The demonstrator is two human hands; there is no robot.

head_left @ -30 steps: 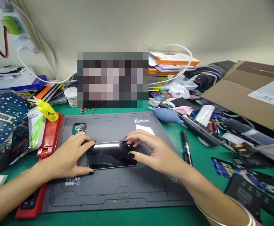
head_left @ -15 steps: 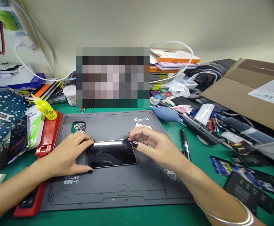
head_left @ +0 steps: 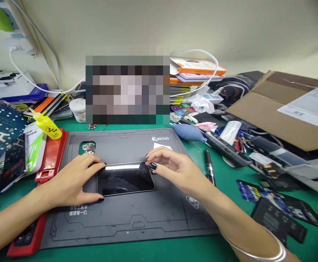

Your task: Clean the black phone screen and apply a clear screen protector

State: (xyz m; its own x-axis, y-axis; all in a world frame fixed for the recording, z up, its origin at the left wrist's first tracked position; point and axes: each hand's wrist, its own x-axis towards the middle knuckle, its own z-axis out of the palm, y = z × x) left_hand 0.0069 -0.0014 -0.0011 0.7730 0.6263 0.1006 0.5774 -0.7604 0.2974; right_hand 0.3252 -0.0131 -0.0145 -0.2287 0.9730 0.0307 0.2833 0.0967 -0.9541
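Note:
A smartphone (head_left: 125, 180) with a dark, glossy screen lies flat on the grey work mat (head_left: 115, 222), a bright light strip reflected along its far edge. My left hand (head_left: 75, 178) straddles the phone's left end, thumb at the near corner and fingers at the far corner. At the far right corner, my right hand (head_left: 172, 165) has its thumb and fingertips drawn together in a pinch against the phone. Whether a thin film or tab is between those fingertips is too small to tell.
A red device (head_left: 50, 160) borders the mat on the left, with a yellow bottle (head_left: 48, 125) by its far end. Beyond the mat's right side are a blue air blower (head_left: 189, 132), a black pen (head_left: 209, 167) and a cardboard box (head_left: 273, 105). A pixelated block hides the back centre.
The whole view has shifted slightly, so everything sits a little further left. Both hands keep nearly the same hold at the phone, which has not visibly moved on the mat.

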